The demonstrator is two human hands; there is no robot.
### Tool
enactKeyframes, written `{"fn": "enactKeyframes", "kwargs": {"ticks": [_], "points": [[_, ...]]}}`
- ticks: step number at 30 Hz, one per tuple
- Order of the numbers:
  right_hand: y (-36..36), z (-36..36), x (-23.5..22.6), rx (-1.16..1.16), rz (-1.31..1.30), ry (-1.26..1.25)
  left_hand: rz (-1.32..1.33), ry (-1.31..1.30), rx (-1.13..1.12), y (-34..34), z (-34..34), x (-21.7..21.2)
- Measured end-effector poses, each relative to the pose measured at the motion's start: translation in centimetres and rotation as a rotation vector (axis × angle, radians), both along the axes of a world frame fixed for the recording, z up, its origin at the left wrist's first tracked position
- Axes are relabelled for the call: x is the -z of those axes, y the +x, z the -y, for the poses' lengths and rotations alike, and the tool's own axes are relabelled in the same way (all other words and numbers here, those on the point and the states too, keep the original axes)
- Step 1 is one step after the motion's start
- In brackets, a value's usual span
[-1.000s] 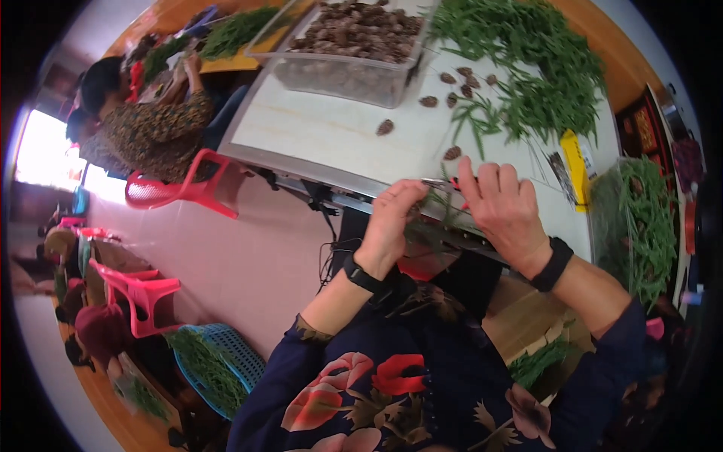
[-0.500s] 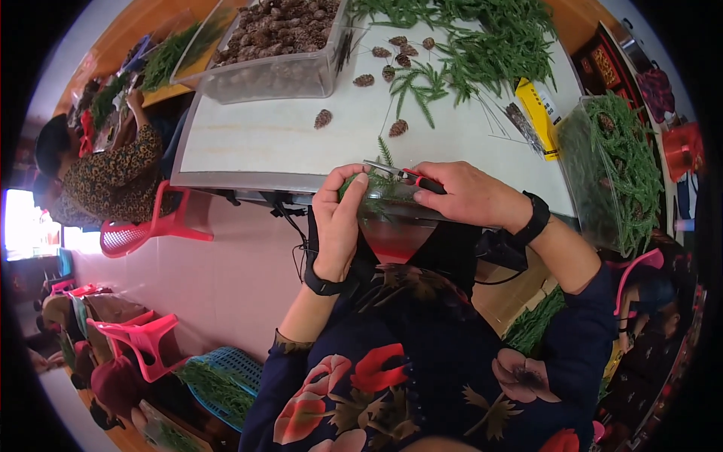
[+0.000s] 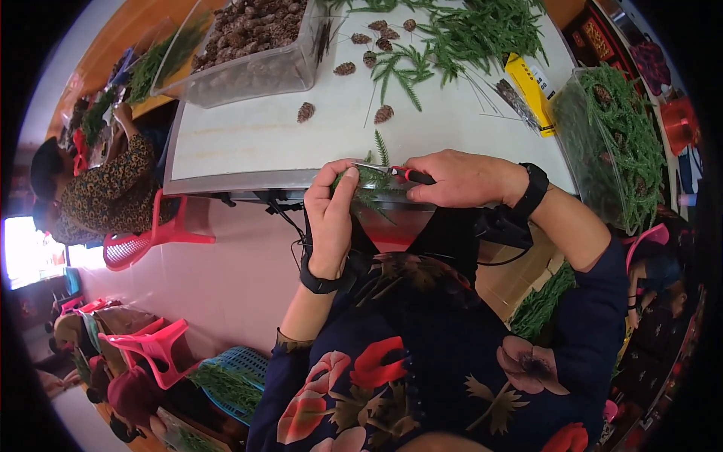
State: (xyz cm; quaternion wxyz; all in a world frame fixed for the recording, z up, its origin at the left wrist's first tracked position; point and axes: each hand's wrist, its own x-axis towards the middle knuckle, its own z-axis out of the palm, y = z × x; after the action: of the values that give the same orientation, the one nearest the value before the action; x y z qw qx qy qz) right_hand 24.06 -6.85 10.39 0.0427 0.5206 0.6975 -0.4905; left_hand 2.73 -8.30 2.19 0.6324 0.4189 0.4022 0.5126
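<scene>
My left hand (image 3: 330, 215) is closed, thumb against fingers, on a green artificial pine sprig (image 3: 369, 197) at the near edge of the white table (image 3: 241, 143). In my right hand (image 3: 468, 179) are needle-nose pliers (image 3: 409, 175) with red and black handles. Their metal jaws reach left across the sprig to my left fingertips; whether they grip a wire there is too small to tell. Just beyond my hands lies a single pine cone (image 3: 383, 114), and a loose branch (image 3: 403, 71) rests farther back.
A clear bin of pine cones (image 3: 252, 83) stands at the back left. Green branches (image 3: 489, 34) pile up at the back, with a yellow packet (image 3: 529, 90) beside thin wires. At right sits a bin of greenery (image 3: 621, 151). Another person (image 3: 113, 181) works at the left.
The whole view has shifted slightly, so the table things sit a little higher and farther left. My hands keep the same hold on the sprig and the pliers.
</scene>
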Motion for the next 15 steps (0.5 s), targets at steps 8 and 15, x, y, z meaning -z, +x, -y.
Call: {"fn": "enactKeyframes", "kwargs": {"ticks": [8, 15], "points": [[-0.3, 0.7, -0.1, -0.015, 0.026, 0.033, 0.090, -0.079, 0.025, 0.1, 0.1, 0.0], [-0.4, 1.7, 0.9, 0.022, 0.078, 0.191, 0.091, -0.136, 0.051, 0.1, 0.1, -0.1]]}}
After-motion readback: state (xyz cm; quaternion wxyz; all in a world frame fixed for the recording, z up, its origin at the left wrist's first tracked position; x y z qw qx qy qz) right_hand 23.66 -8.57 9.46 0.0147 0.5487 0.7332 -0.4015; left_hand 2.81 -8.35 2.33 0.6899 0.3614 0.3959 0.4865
